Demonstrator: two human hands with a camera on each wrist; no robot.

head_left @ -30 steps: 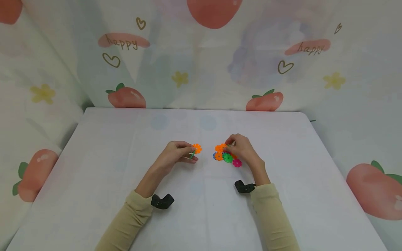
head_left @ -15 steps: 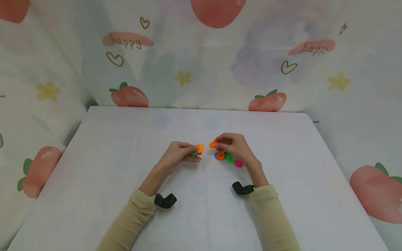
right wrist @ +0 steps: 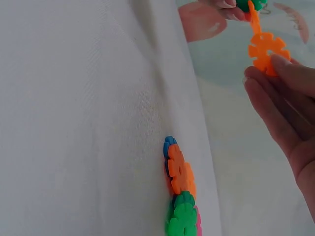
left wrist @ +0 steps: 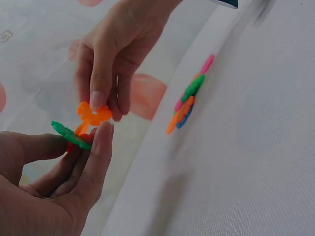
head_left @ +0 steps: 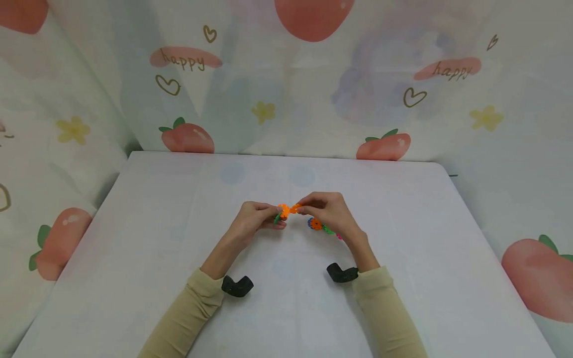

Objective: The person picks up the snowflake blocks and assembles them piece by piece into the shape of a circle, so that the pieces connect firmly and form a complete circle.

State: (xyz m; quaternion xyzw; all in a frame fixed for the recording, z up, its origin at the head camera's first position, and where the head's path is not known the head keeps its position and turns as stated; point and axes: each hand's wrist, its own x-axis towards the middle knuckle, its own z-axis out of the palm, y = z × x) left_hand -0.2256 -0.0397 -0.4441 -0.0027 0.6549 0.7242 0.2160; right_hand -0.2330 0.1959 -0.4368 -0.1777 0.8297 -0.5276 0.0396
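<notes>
White cloth-covered worktop [head_left: 134,258], backed by a curtain [head_left: 286,99] printed with strawberries, hearts and "happy". No containers in view. Left hand [head_left: 255,221] pinches a small cluster of green and orange discs [left wrist: 74,135] above the worktop centre. Right hand [head_left: 329,211] pinches a single orange disc [right wrist: 266,46], touching that cluster's orange piece. Loose pile of discs [right wrist: 179,196] lies on the cloth just beside the right hand.

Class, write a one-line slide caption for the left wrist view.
Right hand brings an orange snowflake disc to the green disc gripped by the left hand.
</notes>
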